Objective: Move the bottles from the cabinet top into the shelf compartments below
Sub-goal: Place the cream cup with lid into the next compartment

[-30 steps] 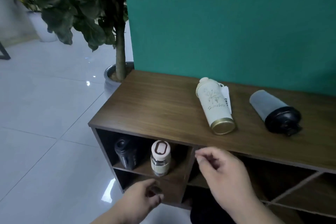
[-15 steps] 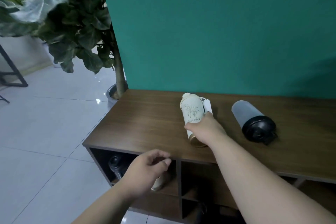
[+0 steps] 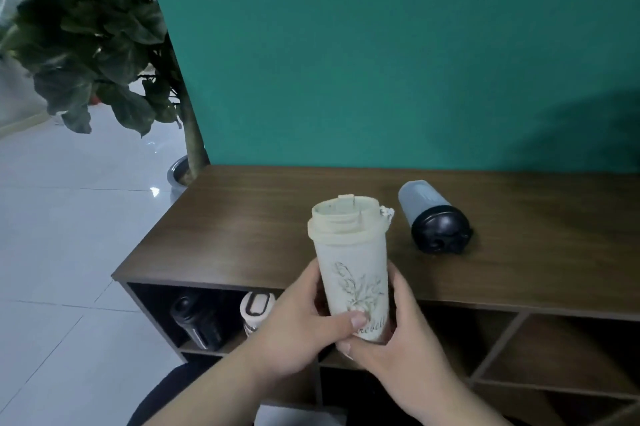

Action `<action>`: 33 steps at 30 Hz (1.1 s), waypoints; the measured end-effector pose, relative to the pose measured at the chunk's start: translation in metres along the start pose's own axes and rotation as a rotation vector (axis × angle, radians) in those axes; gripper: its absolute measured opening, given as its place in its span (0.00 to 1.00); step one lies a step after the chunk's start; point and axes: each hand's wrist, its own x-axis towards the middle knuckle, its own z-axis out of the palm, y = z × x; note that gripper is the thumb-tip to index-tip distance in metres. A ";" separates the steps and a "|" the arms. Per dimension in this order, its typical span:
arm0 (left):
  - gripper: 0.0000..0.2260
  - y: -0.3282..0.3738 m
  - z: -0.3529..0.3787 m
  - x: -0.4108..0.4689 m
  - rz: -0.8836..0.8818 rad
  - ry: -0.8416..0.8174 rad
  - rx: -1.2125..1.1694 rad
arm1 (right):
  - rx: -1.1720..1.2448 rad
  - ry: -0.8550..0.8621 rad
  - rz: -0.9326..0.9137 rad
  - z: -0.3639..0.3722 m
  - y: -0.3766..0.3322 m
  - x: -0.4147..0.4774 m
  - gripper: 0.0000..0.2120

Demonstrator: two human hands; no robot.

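i see both hands closed around the cream bottle (image 3: 349, 263), which is held upright in front of the cabinet (image 3: 242, 238), above its front edge and not touching the top. the left hand (image 3: 298, 325) wraps the lower part from the left side, and its thumb lies across the front of the bottle over the printed word. the right hand (image 3: 391, 335) holds the base from the right and from below, with its fingers curled under. the lid of the bottle points up and a little away from me, and a small white strap shows behind the lid on the right.

the grey bottle (image 3: 433, 214) lies on its side on the cabinet top, to the right of the cream one and well apart from the hands. its black cap faces toward me.

in the upper left compartment (image 3: 152, 308) under the top two more bottles stand upright: a black bottle (image 3: 197, 321) on the left and a white bottle (image 3: 256, 308) just beside it on the right, partly hidden behind my left hand. the compartments on the right are dark and i cannot tell what is in them.

a plant (image 3: 93, 45) in a pot stands on the floor at the left end of the cabinet, and a green wall (image 3: 381, 45) is behind.
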 end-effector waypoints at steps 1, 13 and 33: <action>0.34 -0.007 0.003 -0.006 0.032 -0.001 0.060 | 0.036 -0.041 -0.002 -0.005 0.003 -0.009 0.48; 0.42 -0.120 0.051 -0.058 -0.029 -0.200 0.337 | -0.059 -0.116 0.302 -0.001 0.068 -0.049 0.22; 0.42 -0.223 0.062 0.044 -0.224 -0.083 0.296 | -0.255 -0.068 0.378 -0.001 0.162 0.050 0.20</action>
